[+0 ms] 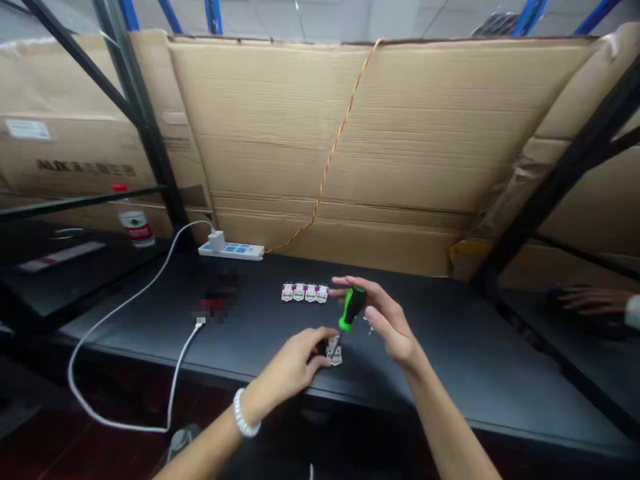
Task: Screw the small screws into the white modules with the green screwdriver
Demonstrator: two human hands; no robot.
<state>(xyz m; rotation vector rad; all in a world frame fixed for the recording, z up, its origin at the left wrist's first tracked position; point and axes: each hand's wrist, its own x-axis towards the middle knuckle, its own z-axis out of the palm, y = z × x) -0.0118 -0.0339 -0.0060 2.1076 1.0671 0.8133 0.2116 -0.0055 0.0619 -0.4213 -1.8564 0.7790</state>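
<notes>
Black table [450,360] with a small white terminal block [334,351] near its front edge. Right hand [390,323]: fingers [373,313] clenched around a green-and-black screwdriver [353,308], its tip at the block. Left hand [290,357]: fingers [320,347] closed on the block. Four similar blocks [305,293] stand in a row behind the block; a power strip [231,251] lies farther back, to its left.
</notes>
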